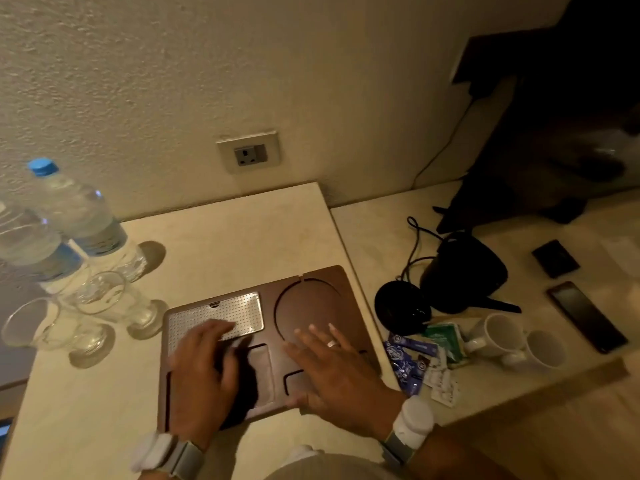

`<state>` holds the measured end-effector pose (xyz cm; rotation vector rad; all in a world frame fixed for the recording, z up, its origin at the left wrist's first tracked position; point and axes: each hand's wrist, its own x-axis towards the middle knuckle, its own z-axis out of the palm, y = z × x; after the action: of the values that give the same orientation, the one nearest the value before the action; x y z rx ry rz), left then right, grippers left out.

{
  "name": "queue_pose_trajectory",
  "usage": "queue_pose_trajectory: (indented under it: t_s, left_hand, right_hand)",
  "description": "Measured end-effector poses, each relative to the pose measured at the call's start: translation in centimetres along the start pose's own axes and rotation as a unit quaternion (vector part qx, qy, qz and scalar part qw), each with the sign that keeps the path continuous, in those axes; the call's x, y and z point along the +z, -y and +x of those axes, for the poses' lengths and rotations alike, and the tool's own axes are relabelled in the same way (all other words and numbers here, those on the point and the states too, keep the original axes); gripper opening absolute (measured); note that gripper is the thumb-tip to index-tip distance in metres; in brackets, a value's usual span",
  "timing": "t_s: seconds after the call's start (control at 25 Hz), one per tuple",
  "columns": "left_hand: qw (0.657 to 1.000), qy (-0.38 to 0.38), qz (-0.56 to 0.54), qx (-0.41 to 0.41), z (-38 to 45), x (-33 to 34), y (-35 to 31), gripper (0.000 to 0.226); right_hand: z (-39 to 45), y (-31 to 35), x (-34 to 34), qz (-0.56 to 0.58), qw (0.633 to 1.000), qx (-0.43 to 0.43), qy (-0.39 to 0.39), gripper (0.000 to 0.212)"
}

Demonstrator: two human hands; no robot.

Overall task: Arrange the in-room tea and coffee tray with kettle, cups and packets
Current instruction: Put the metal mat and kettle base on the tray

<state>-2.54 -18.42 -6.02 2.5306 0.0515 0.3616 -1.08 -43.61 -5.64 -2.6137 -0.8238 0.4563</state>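
Observation:
A brown wooden tray (pixel 311 282) with a round recess, a perforated metal plate and small slots lies on the cream counter. My left hand (pixel 201 368) rests flat on its left side, fingers reaching the metal plate. My right hand (pixel 332 365) lies spread over its right side, below the round recess. Neither hand holds anything. To the right, off the tray, stand a black kettle (pixel 464 271) and its round base (pixel 401 310). Two white cups (pixel 498 334) lie on their sides beside a heap of blue, green and white packets (pixel 422 362).
Two water bottles (pixel 83 216) and two empty glasses (pixel 104 299) stand at the left. A wall socket (pixel 250 154) is above the tray. A dark phone (pixel 585 317) and a small black object (pixel 554 258) lie at the far right. The kettle's cord (pixel 415 237) trails behind it.

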Motion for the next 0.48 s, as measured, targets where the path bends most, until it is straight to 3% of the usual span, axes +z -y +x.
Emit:
queue_pose_trajectory:
  t_s: [0.16, 0.32, 0.48]
  left_hand:
    - [0.974, 0.144, -0.111, 0.136, 1.6, 4.5, -7.2, 0.027]
    - [0.951, 0.196, -0.15, 0.187, 2.9, 7.5, -12.4, 0.028]
    - [0.927, 0.266, -0.15, 0.217, 2.1, 8.2, -13.3, 0.033]
  right_hand:
    - [-2.2, -1.6, -0.5, 0.111, 0.988, 0.016, -0.101, 0.059]
    - [-4.5, -6.9, -1.5, 0.186, 0.935, 0.143, -0.266, 0.03]
    - [-5.4, -13.6, -1.1, 0.153, 0.906, 0.307, -0.249, 0.034]
